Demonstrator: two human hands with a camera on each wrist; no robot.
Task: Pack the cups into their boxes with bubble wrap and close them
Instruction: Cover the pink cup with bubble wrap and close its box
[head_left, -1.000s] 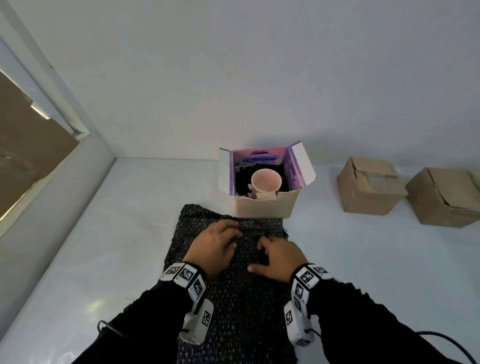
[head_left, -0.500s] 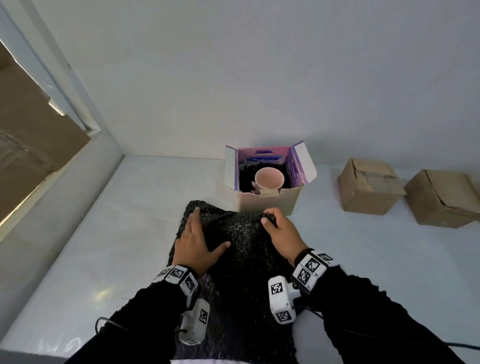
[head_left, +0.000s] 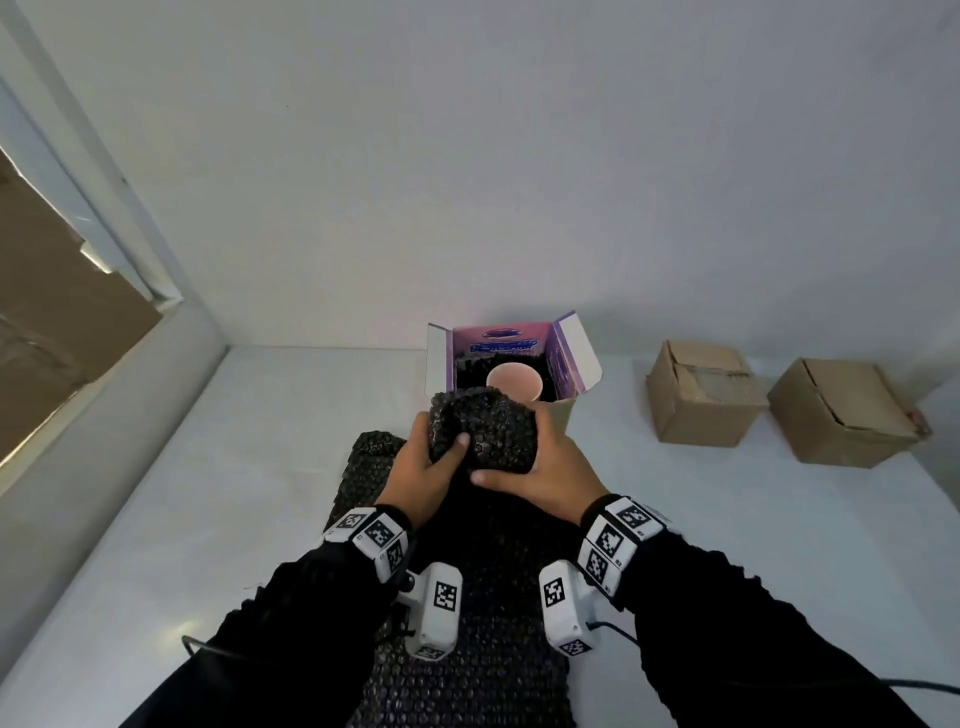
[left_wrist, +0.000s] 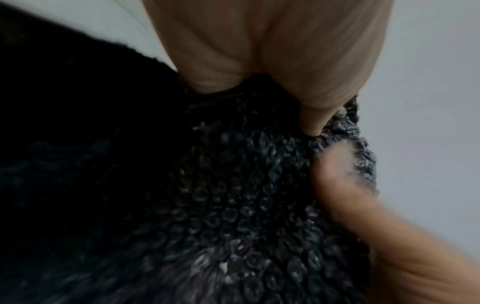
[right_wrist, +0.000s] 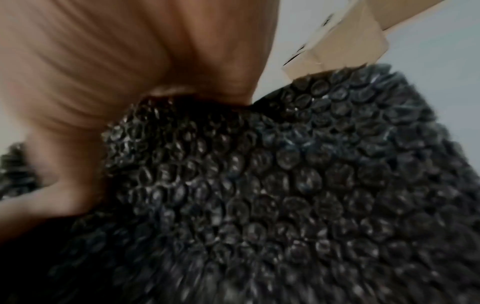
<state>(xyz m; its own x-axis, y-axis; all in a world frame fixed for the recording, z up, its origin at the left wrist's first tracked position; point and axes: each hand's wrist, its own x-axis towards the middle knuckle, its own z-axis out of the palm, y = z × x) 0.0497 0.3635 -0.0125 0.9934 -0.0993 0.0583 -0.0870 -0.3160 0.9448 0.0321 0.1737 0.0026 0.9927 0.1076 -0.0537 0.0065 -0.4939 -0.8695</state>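
Lifted off the surface (head_left: 218, 467) since a moment ago, the bubble wrap (head_left: 485, 434) now bunches between both grips, left hand (head_left: 423, 470) and right hand (head_left: 550, 475) clamped on it before the open box (head_left: 563, 410) holding the cup (head_left: 514, 382). Light, soft and springy; best held at its edges.

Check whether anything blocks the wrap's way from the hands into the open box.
Nothing visible does. Both hands, left and right, grip the wrap just before the open box; its flaps stand open, the cup inside.
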